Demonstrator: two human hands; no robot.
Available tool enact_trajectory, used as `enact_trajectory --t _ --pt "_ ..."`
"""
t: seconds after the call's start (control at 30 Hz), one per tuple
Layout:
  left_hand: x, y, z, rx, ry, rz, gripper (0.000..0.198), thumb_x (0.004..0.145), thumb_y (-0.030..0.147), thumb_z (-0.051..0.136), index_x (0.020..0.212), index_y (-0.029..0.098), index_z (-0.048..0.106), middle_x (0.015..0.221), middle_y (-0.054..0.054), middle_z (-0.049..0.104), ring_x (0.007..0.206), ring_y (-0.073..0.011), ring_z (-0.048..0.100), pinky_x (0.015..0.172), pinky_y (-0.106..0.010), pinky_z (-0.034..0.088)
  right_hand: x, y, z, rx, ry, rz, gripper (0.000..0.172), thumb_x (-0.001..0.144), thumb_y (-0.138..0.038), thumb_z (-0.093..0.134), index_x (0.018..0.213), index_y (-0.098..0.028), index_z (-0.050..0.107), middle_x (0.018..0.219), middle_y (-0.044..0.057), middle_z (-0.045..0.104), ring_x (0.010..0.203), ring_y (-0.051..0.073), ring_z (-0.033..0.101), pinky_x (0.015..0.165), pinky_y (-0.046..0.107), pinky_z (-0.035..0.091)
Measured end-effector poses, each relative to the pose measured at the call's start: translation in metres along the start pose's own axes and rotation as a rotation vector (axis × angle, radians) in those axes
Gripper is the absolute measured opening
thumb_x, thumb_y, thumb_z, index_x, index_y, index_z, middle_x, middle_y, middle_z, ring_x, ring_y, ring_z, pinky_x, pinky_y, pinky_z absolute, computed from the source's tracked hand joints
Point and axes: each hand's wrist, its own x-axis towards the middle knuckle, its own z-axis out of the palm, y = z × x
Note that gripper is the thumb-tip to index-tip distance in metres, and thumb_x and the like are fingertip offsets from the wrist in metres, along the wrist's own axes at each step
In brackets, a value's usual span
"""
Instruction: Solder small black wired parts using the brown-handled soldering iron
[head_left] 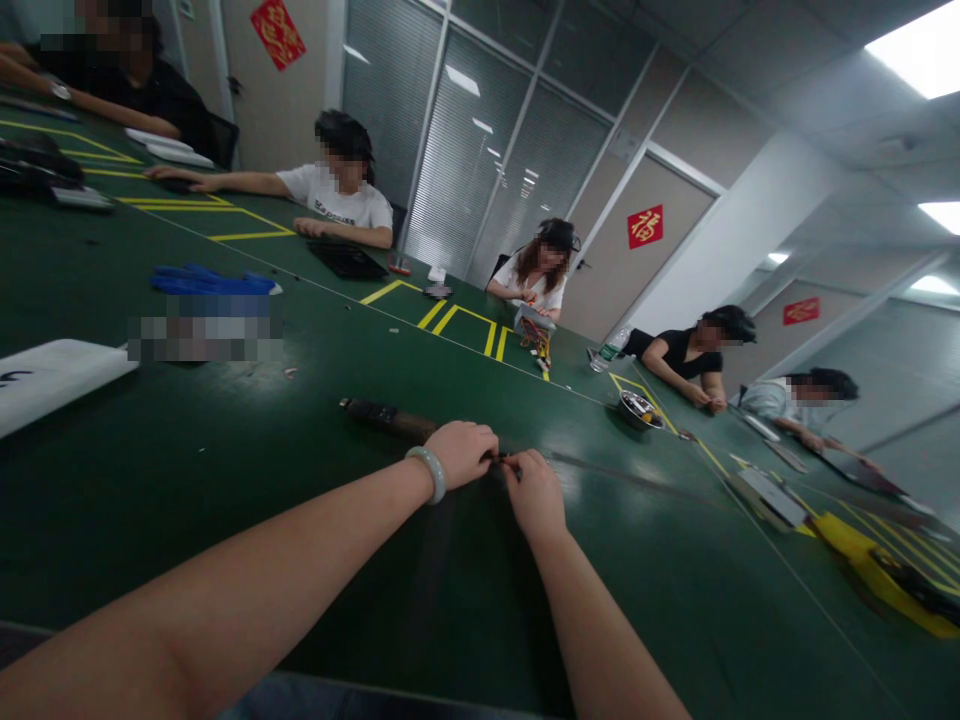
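Observation:
My left hand [465, 452], with a pale bangle [430, 472] on its wrist, is curled shut on the dark green table [315, 520]. My right hand [534, 488] is pinched shut right beside it. Between the two hands sits a small dark item [504, 458] with a reddish tip, too small to name. Both hands grip it just above the table. A long dark tool [386, 416] lies on the table just behind my left hand.
Blue gloves [214, 280] and a white board [52, 378] lie at the left. A small metal bowl [639, 408] stands at the right, with a yellow object [862, 550] farther right. Several other people sit along the far side, hands on the table.

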Motion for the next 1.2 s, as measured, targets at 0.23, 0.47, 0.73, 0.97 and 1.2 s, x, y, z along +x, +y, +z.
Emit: enact_trajectory --t 0.23,0.47,0.73,0.97,1.2 --pt "0.002 0.000 0.000 -0.006 -0.015 -0.004 0.012 0.081 0.027 0.057 0.089 0.022 0.064 0.092 -0.002 0.064 0.086 -0.0178 0.059 0.080 -0.031 0.044 0.007 0.005 -0.001 -0.012 -0.033 -0.040 0.011 0.088 -0.021 0.052 0.087 -0.021 0.063 0.090 0.003 0.060 0.084 0.016 0.058 0.076 0.027 0.044" --pt "0.002 -0.001 0.003 -0.003 -0.008 -0.001 0.011 0.082 0.028 0.056 0.091 0.023 0.061 0.094 -0.002 0.065 0.086 -0.0185 0.061 0.078 -0.031 0.045 0.015 0.009 -0.013 -0.301 -0.145 -0.284 0.021 0.094 -0.023 0.044 0.090 -0.021 0.064 0.090 0.005 0.061 0.088 0.018 0.055 0.077 0.027 0.042" --pt "-0.001 0.006 -0.005 0.023 0.007 -0.022 0.029 0.080 0.026 0.059 0.107 0.020 0.052 0.105 -0.006 0.062 0.101 -0.0217 0.057 0.090 -0.036 0.042 0.020 0.018 0.000 -0.245 -0.152 -0.331 0.017 0.094 -0.020 0.043 0.099 -0.020 0.059 0.111 0.008 0.061 0.105 0.019 0.055 0.084 0.029 0.042" --pt "-0.009 0.019 -0.023 -0.028 0.063 0.077 0.015 0.085 0.032 0.051 0.084 0.019 0.059 0.090 -0.005 0.062 0.086 -0.0194 0.058 0.076 -0.032 0.045 0.028 0.019 0.000 -0.320 -0.256 -0.301 0.010 0.092 -0.019 0.046 0.093 -0.019 0.056 0.086 0.005 0.063 0.078 0.018 0.059 0.073 0.027 0.040" --pt "-0.014 0.019 -0.009 -0.083 -0.284 0.260 0.027 0.083 0.045 0.053 0.070 0.023 0.062 0.066 0.000 0.063 0.057 -0.0154 0.056 0.053 -0.027 0.039 0.032 0.015 0.004 -0.315 -0.246 -0.335 0.006 0.091 -0.018 0.048 0.092 -0.017 0.054 0.093 0.007 0.061 0.087 0.021 0.056 0.079 0.031 0.039"
